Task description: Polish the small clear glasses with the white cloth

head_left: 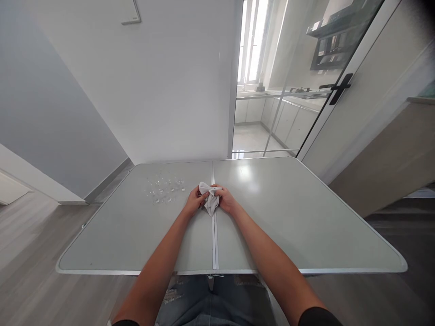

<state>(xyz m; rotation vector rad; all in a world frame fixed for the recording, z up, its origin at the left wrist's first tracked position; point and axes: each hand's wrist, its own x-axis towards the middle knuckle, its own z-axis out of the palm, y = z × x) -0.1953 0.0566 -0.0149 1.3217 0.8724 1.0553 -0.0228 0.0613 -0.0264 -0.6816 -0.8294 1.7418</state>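
Observation:
A crumpled light grey cloth [211, 201] is bunched between my two hands, above the seam in the middle of the table. My left hand [195, 199] has its fingers closed on the cloth's left side. On the other side, my right hand [226, 199] grips it with thumb and fingers. Whether something sits inside the folds is hidden. To the left of my left hand stand several small clear glass-like pieces [165, 188] in a loose group; their exact shape is too faint to make out.
The pale folding table [288, 217] has a metal rim and a centre seam [215, 244]. Its far edge meets a white wall [176, 90]. A glass door [272, 113] with a black handle [340, 88] stands behind on the right.

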